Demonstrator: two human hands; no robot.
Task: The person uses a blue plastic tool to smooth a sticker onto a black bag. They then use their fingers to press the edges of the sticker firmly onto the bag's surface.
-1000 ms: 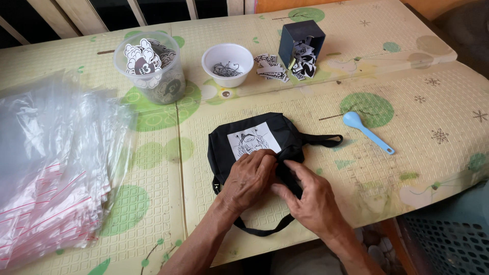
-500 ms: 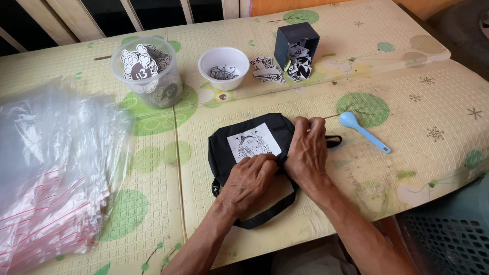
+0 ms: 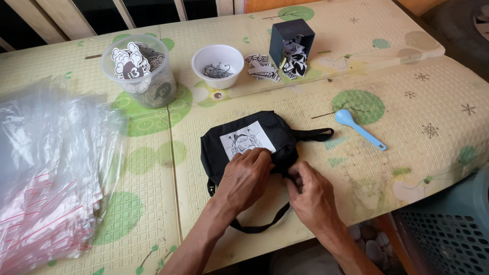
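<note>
Head view: both hands are working on a small black pouch (image 3: 254,145) lying flat near the front edge of the surface (image 3: 407,66), which has a yellow mat w/ green dots. Left hand (image 3: 244,178) is pressing down on the pouch's lower edge, fingers curled over the fabric, just below its white printed label (image 3: 246,140). Right hand (image 3: 311,196) is pinching something tiny at the pouch's lower right corner, prob. the zip pull or fabric edge; can't tell which, fingers are hiding it. So both grips are closed on the pouch.

Progress, judging from layout: pouch is looking closed or nearly so, strap (image 3: 313,135) sticking out to the right. It isn't in a bag yet. The pile of clear zip bags w/ red seals (image 3: 46,183) is sitting well apart on the left.

Behind: clear tub of stickers (image 3: 140,71), white bowl w/ small metal bits (image 3: 218,65), dark box (image 3: 291,43) w/ loose stickers (image 3: 263,69) beside it. Light blue spoon (image 3: 359,128) is lying to the right, untouched.
</note>
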